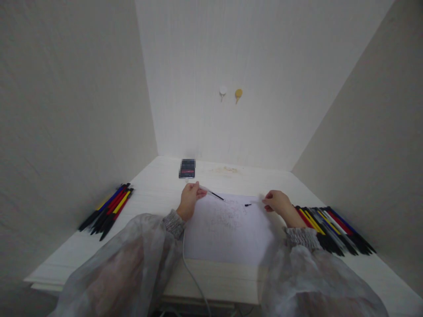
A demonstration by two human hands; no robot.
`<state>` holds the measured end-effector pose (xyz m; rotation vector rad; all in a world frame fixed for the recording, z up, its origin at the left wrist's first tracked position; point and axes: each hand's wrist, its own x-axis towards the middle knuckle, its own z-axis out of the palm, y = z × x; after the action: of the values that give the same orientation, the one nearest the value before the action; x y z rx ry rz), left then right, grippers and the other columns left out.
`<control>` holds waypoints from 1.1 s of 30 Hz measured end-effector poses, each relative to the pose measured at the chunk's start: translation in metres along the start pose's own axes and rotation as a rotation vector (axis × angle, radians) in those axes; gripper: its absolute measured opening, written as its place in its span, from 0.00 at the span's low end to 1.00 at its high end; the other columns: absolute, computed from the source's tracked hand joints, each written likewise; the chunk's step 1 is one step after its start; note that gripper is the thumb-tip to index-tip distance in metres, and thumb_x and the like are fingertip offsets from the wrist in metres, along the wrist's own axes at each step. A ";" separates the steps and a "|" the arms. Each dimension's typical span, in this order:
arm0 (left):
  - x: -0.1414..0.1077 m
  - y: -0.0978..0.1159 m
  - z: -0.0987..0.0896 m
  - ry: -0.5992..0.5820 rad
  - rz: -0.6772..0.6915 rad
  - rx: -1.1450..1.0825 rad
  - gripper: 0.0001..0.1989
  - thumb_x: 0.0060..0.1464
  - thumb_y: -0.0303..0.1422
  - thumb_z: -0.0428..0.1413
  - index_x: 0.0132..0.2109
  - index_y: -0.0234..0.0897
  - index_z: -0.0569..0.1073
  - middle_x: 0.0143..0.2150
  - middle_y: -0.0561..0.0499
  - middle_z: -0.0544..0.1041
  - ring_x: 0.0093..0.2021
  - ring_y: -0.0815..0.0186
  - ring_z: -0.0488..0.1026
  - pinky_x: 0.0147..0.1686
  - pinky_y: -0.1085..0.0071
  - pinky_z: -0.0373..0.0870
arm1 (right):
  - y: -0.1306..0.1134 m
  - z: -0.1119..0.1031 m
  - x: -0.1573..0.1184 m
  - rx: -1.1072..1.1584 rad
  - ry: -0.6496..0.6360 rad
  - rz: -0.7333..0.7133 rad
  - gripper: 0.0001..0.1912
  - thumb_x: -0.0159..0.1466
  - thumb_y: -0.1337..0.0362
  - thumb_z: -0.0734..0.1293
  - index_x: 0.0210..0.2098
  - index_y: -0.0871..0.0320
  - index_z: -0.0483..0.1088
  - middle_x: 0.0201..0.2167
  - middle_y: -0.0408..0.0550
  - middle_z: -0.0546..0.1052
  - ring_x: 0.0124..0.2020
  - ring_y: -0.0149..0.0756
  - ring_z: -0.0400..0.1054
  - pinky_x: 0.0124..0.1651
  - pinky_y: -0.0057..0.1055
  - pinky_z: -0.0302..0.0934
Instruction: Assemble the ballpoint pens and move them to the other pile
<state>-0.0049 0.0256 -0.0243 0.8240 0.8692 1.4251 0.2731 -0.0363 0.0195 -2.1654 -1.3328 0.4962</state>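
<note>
Above the upper left corner of a white sheet of paper [228, 246], my left hand [190, 198] pinches a thin pen with a clear body and a dark section [217, 196] pointing right. Faint scribbles cover the upper part of the sheet. A small black piece [247, 205] lies on the paper near its upper right. My right hand [276, 203] is at the sheet's right edge with its fingers closed together; what they hold, if anything, is too small to tell.
Pens in several colours lie in a pile [109, 209] at the left and a row [333, 229] at the right. A phone [187, 168] is at the back, with a white cable [191, 273] running down to the front edge. Two hooks [238, 93] are on the back wall.
</note>
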 end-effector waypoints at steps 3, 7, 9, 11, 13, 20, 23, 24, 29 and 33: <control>0.000 0.000 0.000 -0.003 -0.010 0.017 0.10 0.48 0.34 0.52 0.27 0.33 0.60 0.20 0.55 0.67 0.22 0.73 0.69 0.27 0.74 0.69 | 0.001 0.000 -0.006 0.009 -0.155 0.094 0.06 0.42 0.72 0.65 0.15 0.58 0.62 0.08 0.46 0.67 0.12 0.35 0.63 0.18 0.30 0.54; 0.001 -0.002 -0.001 -0.025 -0.014 0.040 0.10 0.48 0.34 0.52 0.27 0.33 0.60 0.21 0.54 0.68 0.22 0.73 0.69 0.27 0.74 0.69 | -0.006 -0.003 -0.016 -0.171 -0.239 0.007 0.05 0.42 0.73 0.66 0.15 0.59 0.64 0.14 0.49 0.71 0.17 0.35 0.65 0.20 0.28 0.54; 0.001 -0.002 -0.001 -0.031 -0.016 0.051 0.10 0.49 0.33 0.52 0.27 0.33 0.60 0.21 0.54 0.68 0.22 0.74 0.69 0.27 0.74 0.70 | -0.010 -0.004 -0.018 -0.376 -0.234 -0.114 0.02 0.42 0.71 0.67 0.17 0.61 0.67 0.18 0.51 0.72 0.22 0.36 0.66 0.23 0.27 0.54; 0.000 -0.001 -0.001 -0.034 -0.020 0.059 0.10 0.49 0.33 0.52 0.27 0.33 0.60 0.20 0.55 0.68 0.21 0.74 0.69 0.26 0.75 0.70 | -0.012 -0.005 -0.017 -0.528 -0.194 -0.201 0.04 0.45 0.66 0.67 0.21 0.62 0.70 0.23 0.52 0.73 0.27 0.38 0.67 0.26 0.27 0.54; 0.000 0.000 0.000 -0.042 -0.019 0.058 0.10 0.49 0.33 0.52 0.27 0.33 0.59 0.20 0.55 0.67 0.21 0.74 0.69 0.26 0.75 0.70 | -0.014 -0.002 -0.015 -0.562 -0.141 -0.254 0.09 0.50 0.62 0.64 0.26 0.62 0.71 0.27 0.52 0.74 0.30 0.37 0.67 0.29 0.26 0.54; -0.001 0.005 0.002 -0.032 0.064 0.062 0.11 0.47 0.35 0.53 0.28 0.33 0.60 0.20 0.55 0.68 0.21 0.74 0.69 0.24 0.76 0.69 | -0.022 0.027 -0.019 -0.458 -0.127 -0.561 0.11 0.52 0.69 0.62 0.35 0.62 0.71 0.32 0.51 0.72 0.34 0.34 0.64 0.38 0.26 0.53; 0.002 0.007 0.000 0.005 0.121 0.038 0.11 0.47 0.36 0.53 0.29 0.33 0.60 0.21 0.54 0.69 0.22 0.74 0.69 0.25 0.76 0.68 | -0.022 0.034 -0.022 -0.445 -0.150 -0.573 0.08 0.52 0.71 0.61 0.30 0.62 0.70 0.31 0.51 0.71 0.33 0.32 0.63 0.37 0.25 0.53; 0.004 0.007 -0.001 0.021 0.135 0.025 0.11 0.46 0.36 0.53 0.29 0.32 0.61 0.21 0.54 0.69 0.22 0.74 0.69 0.25 0.76 0.68 | -0.021 0.036 -0.022 -0.437 -0.153 -0.564 0.07 0.53 0.71 0.61 0.30 0.62 0.70 0.30 0.50 0.71 0.32 0.32 0.63 0.36 0.25 0.53; 0.009 0.012 -0.005 0.131 0.180 -0.010 0.13 0.45 0.39 0.53 0.30 0.33 0.61 0.21 0.55 0.68 0.20 0.75 0.68 0.24 0.77 0.66 | -0.021 0.038 -0.022 -0.416 -0.156 -0.554 0.05 0.54 0.70 0.60 0.28 0.63 0.68 0.30 0.51 0.72 0.31 0.33 0.63 0.35 0.26 0.53; 0.004 0.015 -0.005 0.060 0.156 0.121 0.14 0.45 0.41 0.52 0.28 0.33 0.61 0.17 0.58 0.65 0.17 0.75 0.65 0.21 0.77 0.64 | -0.024 0.038 -0.026 -0.373 -0.134 -0.556 0.07 0.56 0.69 0.58 0.31 0.63 0.67 0.28 0.52 0.72 0.30 0.34 0.64 0.33 0.26 0.53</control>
<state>-0.0160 0.0292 -0.0136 0.9617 0.9615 1.5513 0.2234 -0.0414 0.0056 -1.9231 -2.1461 0.1807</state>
